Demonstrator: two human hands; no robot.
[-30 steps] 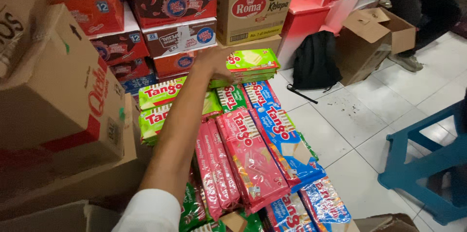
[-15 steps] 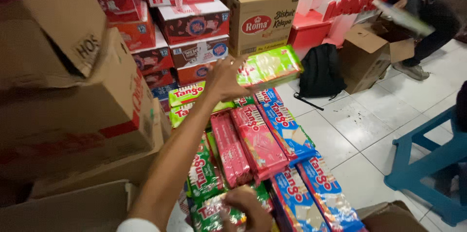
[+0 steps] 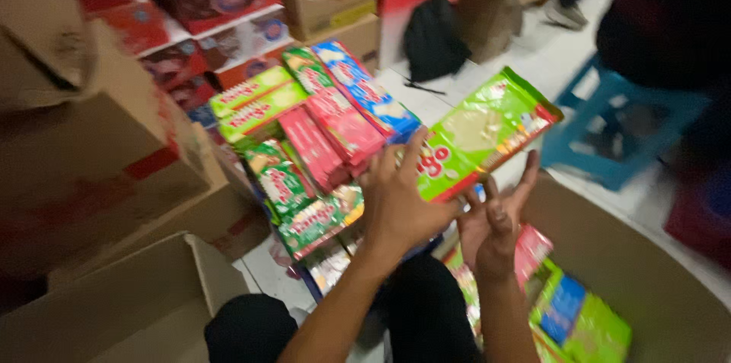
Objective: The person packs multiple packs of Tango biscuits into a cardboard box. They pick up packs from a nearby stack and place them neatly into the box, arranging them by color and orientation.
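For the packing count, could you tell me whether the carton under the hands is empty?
Not empty: the carton already holds green, blue and pink packs.

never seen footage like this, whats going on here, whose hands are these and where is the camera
There is no machine here. The camera sits on a person's head and looks down, so the two bare arms coming up from the bottom edge are that person's own.

The left hand has its grip on a flat green snack packet, lifted in the air. The right hand is open just beneath the packet, fingers spread; whether it touches the packet is hard to tell through the blur.

Behind the hands is a pile of similar flat packets in pink, green and blue. Below the hands, an open brown cardboard box holds more green, blue and pink packets. Stacked cardboard cartons stand on the left, and a black backpack and a blue plastic stool sit on the white tiled floor.
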